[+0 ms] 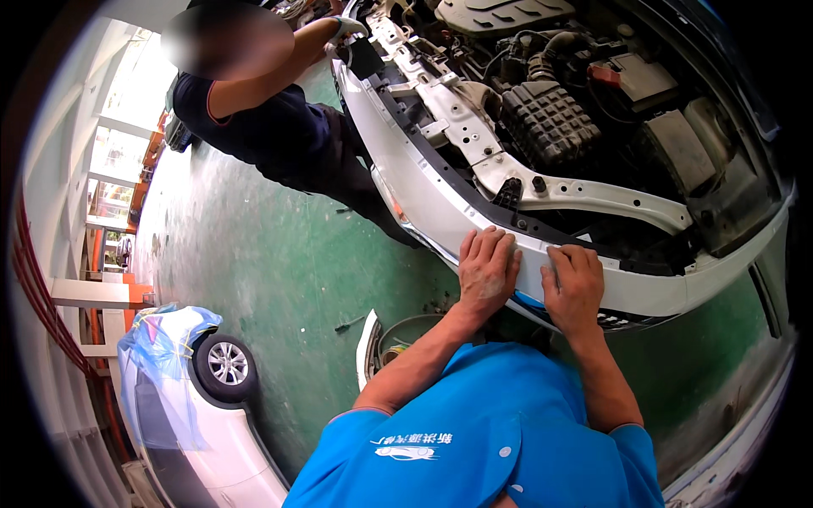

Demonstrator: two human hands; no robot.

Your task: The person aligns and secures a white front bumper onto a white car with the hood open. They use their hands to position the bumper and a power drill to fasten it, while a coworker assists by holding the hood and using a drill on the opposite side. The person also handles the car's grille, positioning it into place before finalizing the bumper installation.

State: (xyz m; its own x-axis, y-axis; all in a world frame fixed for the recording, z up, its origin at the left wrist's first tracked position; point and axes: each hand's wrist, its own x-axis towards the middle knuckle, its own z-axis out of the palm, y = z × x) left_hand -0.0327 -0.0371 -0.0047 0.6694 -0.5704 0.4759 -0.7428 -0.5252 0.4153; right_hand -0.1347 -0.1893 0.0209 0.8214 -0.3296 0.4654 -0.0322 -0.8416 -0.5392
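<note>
A white front bumper (423,182) runs along the nose of a car whose engine bay lies exposed. My left hand (489,273) has its fingers bent over the bumper's upper edge, with the thumb close beside them. A short way to the right, my right hand (576,288) grips the same edge, knuckles up and fingers curled onto the white surface. Just beyond my hands lies the white metal crossmember (584,190), with a black strip between it and the bumper. The undersides of both hands are hidden.
At the far left of the bumper, another person (271,127) in dark clothes reaches a gloved hand (347,32) to the car. A white car (216,444) partly wrapped in plastic sheeting stands lower left. A curved white part (367,351) lies on the green floor (296,262).
</note>
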